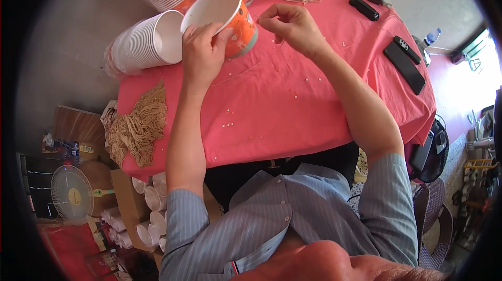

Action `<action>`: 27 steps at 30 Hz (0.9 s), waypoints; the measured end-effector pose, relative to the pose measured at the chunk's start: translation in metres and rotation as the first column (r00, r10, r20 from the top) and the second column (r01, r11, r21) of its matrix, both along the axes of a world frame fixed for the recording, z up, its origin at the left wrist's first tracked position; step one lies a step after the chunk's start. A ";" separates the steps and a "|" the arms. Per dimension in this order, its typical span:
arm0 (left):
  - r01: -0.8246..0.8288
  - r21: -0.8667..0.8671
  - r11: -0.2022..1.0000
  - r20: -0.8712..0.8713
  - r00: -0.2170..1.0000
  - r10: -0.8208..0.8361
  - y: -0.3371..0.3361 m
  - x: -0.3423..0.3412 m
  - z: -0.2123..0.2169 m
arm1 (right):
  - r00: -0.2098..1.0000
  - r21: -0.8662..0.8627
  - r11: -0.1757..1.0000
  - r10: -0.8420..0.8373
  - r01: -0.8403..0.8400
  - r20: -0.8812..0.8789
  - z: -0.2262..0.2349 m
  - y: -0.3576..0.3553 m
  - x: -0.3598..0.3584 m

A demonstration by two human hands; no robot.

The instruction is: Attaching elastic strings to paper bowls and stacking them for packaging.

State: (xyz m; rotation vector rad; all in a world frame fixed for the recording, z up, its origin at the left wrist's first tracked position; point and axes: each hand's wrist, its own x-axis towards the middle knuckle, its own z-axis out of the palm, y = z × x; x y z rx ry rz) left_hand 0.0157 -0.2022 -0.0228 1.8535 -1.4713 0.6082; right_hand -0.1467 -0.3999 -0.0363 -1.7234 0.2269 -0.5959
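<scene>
Your left hand [203, 53] grips the orange paper cup with white interior [224, 18], tilted on its side above the far edge of the pink tablecloth [293, 119]. Your right hand [293, 27] pinches a thin thread [257, 18] at the cup's rim. A lying stack of white paper cups [144, 43] sits just left; small white beads [241, 119] and a bundle of tan strings [138, 127] lie nearer you.

Orange paper cup [230, 19], white inside, tilted on side over pink tablecloth; thin thread [261, 18] at its rim
</scene>
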 end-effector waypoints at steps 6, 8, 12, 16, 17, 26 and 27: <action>0.018 -0.016 1.000 -0.209 0.978 -0.021 0.018 -0.008 0.007 | 0.982 -0.163 0.973 -0.142 0.161 0.123 -0.007 0.023 0.007; 0.027 -0.016 1.000 -0.164 0.986 -0.029 0.017 -0.006 0.006 | 0.986 -0.184 0.971 -0.142 0.155 0.084 -0.002 0.028 0.005; 0.034 -0.002 0.999 -0.088 0.996 -0.034 0.016 -0.006 0.005 | 0.983 -0.249 0.954 -0.179 0.165 -0.036 0.012 0.038 -0.002; 0.030 -0.003 1.000 -0.074 0.997 -0.030 0.013 -0.012 0.004 | 0.983 -0.239 0.955 -0.181 0.175 -0.004 0.009 0.039 -0.003; 0.029 -0.007 1.000 -0.063 0.998 -0.029 0.012 -0.013 0.004 | 0.983 -0.235 0.955 -0.184 0.183 0.017 0.008 0.039 -0.001; 0.061 -0.002 0.998 0.024 0.998 -0.061 0.010 -0.017 0.006 | 0.980 -0.252 0.947 -0.194 0.197 0.039 0.005 0.037 0.001; 0.061 -0.005 0.998 0.039 0.997 -0.061 0.010 -0.018 0.006 | 0.981 -0.250 0.948 -0.191 0.195 0.042 0.005 0.037 0.001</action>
